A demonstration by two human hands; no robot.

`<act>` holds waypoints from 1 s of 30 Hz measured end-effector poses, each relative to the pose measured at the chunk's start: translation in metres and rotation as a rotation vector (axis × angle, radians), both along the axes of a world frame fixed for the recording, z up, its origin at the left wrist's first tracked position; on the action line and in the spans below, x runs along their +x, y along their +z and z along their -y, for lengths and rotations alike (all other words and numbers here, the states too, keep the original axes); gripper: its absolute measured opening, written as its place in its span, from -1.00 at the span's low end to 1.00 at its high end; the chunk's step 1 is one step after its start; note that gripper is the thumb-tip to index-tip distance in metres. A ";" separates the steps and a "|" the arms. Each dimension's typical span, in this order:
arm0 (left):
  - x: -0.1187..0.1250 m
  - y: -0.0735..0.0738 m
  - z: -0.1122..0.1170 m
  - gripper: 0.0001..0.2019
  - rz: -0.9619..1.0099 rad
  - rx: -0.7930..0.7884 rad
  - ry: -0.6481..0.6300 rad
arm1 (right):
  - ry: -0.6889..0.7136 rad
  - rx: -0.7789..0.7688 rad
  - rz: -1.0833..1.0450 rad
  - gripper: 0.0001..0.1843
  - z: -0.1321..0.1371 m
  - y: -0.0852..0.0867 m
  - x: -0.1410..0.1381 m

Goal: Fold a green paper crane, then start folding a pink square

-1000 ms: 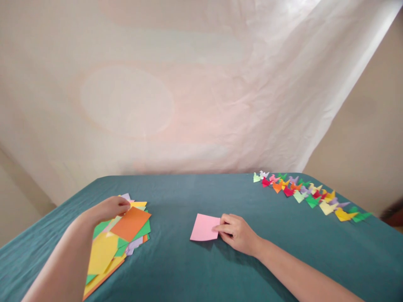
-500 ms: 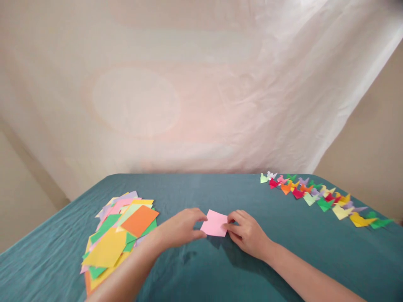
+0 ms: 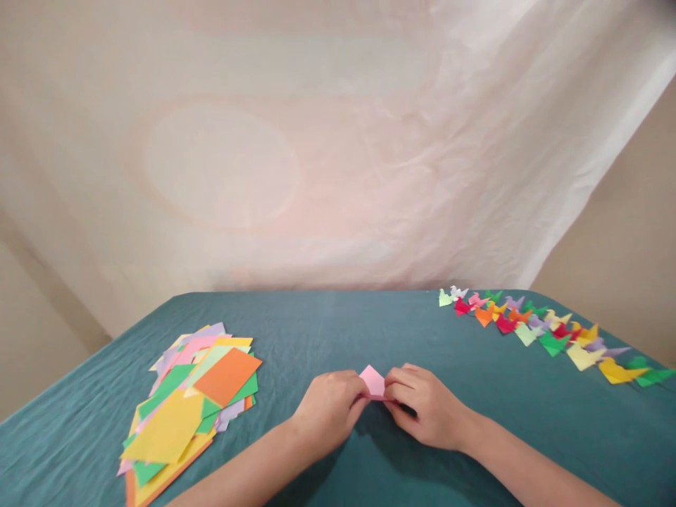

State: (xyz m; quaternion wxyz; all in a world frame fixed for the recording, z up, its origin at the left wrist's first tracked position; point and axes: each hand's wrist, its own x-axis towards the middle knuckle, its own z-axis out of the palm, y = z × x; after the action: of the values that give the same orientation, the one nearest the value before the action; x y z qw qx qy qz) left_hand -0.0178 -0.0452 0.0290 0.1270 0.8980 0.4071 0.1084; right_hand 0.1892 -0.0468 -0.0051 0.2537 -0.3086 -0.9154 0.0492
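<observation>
Pale wrinkled cloth hangs behind a counter (image 3: 475,436) covered in teal fabric. Near the front middle, the left hand (image 3: 330,408) and right hand (image 3: 425,407) meet, both pinching a small pink paper (image 3: 374,381) between fingertips, its point raised above the fabric. A loose pile of coloured paper squares (image 3: 190,401) lies to the left. A row of folded paper birds (image 3: 549,331) runs along the far right edge.

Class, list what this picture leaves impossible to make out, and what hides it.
Head view: pink paper square, mostly covered by left hand and right hand.
Head view: pile of coloured paper sheets, lower sheets overlapped.
Head view: row of small folded paper figures, shapes too small.
</observation>
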 end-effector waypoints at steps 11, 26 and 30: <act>-0.003 -0.020 -0.007 -0.80 0.237 -0.174 0.042 | -0.077 -0.311 -0.217 -0.80 -0.002 -0.004 -0.001; -0.002 -0.021 0.015 -0.67 0.183 0.066 -0.037 | -0.279 -0.430 -0.344 -0.75 -0.012 -0.023 -0.007; 0.006 -0.021 0.032 -0.47 0.001 0.125 -0.103 | -0.292 -0.380 -0.358 -0.80 -0.016 -0.030 -0.005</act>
State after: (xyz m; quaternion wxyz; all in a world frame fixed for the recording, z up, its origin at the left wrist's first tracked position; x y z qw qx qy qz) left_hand -0.0118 -0.0774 0.0083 0.0762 0.9238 0.3529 0.1273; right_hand 0.1837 -0.0305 -0.0346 0.3531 -0.4653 -0.7764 0.2364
